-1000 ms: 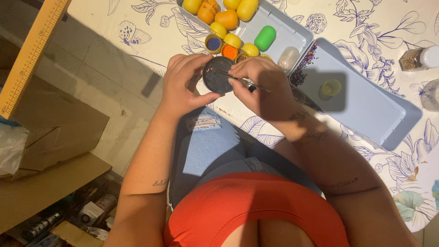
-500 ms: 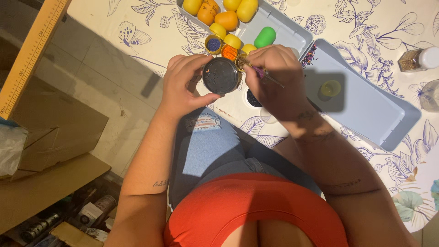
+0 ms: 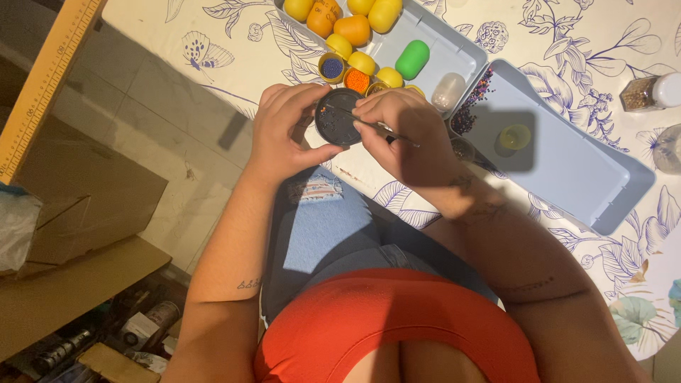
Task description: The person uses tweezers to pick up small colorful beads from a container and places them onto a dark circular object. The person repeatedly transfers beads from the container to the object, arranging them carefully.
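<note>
At the near edge of the flower-printed surface (image 3: 624, 234), the left hand (image 3: 287, 131) has its grip clamped on a round dark disc (image 3: 335, 117), tilted up so the right hand (image 3: 404, 131), pinching a thin pick (image 3: 372, 124), can work its face beside open bead cups (image 3: 357, 79).

2 trays (image 3: 567, 170), 1 green capsule (image 3: 413, 59)

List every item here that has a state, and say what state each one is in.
dark round disc: held up by left hand
thin tool: pinched in right hand, tip on disc
blue bead cup: open
orange bead cup: open
green capsule: closed
grey tray: beads in one corner
</note>
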